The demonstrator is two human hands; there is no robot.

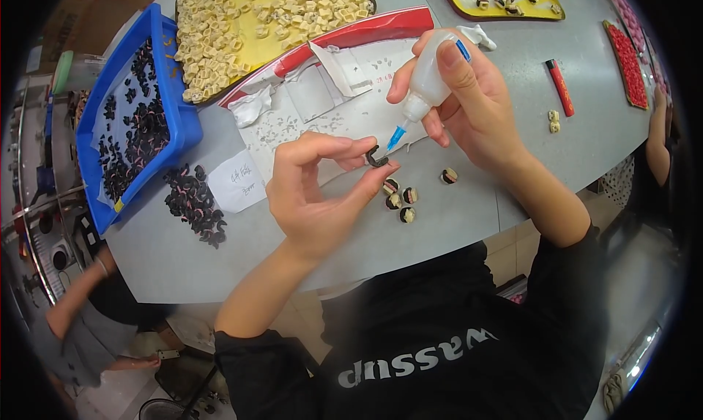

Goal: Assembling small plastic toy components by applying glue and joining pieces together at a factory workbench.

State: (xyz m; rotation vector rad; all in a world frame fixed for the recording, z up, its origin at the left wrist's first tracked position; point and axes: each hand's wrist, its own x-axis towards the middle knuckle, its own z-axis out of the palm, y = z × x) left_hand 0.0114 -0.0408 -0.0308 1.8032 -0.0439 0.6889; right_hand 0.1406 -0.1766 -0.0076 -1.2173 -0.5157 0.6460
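Observation:
Between thumb and fingertips, my left hand [315, 189] pinches a small curved black piece [376, 157]. My right hand [476, 101] grips a translucent squeeze bottle [430, 76], tilted down to the left. Its blue needle tip [396, 137] points at the black piece, very near or touching it; I cannot tell which. Below the hands lie several small assembled pieces [408, 195], black, pink and cream. A heap of loose black curved pieces [195, 204] sits on the grey table left of my left hand, beside a white paper slip [238, 180] with handwriting.
A blue bin [189, 121] holds more black pieces at the left. At the back, cream pieces [307, 10] fill a yellow tray; another yellow tray [469, 10] stands farther right. White sheeting [271, 138] lies mid-table. A red marker [561, 90] and red pieces [626, 65] are right. Other people work nearby.

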